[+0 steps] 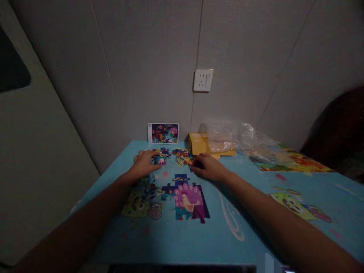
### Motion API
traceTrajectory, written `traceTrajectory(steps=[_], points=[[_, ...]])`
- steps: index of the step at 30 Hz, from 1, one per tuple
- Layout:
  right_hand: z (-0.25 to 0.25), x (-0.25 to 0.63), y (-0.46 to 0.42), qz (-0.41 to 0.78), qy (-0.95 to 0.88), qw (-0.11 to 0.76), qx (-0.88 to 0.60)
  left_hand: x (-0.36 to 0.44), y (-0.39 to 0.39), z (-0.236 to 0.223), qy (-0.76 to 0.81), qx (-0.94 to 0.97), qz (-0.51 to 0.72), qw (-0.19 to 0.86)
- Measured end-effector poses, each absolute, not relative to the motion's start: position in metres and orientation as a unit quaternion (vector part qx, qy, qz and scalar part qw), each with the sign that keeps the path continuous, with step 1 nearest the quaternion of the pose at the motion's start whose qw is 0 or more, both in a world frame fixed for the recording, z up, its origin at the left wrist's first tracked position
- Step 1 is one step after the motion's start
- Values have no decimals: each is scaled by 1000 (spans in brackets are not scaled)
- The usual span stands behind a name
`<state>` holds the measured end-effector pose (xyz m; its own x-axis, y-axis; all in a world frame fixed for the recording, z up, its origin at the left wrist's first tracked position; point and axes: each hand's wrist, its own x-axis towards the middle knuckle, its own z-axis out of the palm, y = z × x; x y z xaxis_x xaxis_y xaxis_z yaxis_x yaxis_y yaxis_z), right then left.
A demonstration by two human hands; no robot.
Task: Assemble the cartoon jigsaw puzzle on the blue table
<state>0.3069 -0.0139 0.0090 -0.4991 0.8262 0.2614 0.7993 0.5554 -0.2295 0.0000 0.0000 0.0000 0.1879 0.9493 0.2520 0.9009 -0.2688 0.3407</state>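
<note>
My left hand point(143, 163) rests at the left side of a small heap of loose jigsaw pieces point(163, 154), thumb and fingers apart. Across from it, my right hand point(209, 167) is at the edge of a second heap of pieces point(182, 156), its fingers curled toward the thumb. Whether a piece is between those fingertips is too dark and small to make out. Nearer to me lies a joined section of puzzle point(187, 201) showing a pink-purple peacock, with dark blue pieces attached at its upper left.
A picture card point(165, 133) of the puzzle leans on the wall. Right of it are a yellow box point(197, 145) and crumpled clear plastic bags point(223, 134). A colourful sheet point(295, 160) lies farther right. The blue tablecloth point(176, 242) has printed cartoon figures. A wall socket point(203, 80) is above.
</note>
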Motion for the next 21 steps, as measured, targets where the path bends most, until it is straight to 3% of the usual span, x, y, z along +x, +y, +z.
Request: traceTrajectory(steps=[12, 16, 21], points=[[12, 304, -18, 23, -864, 170, -473, 8, 0, 1, 519, 779, 334, 109], [16, 297, -23, -15, -877, 214, -429, 16, -9, 5, 463, 780, 399, 136], [20, 282, -36, 7, -917, 237, -320, 26, -23, 9, 372, 845, 341, 176]])
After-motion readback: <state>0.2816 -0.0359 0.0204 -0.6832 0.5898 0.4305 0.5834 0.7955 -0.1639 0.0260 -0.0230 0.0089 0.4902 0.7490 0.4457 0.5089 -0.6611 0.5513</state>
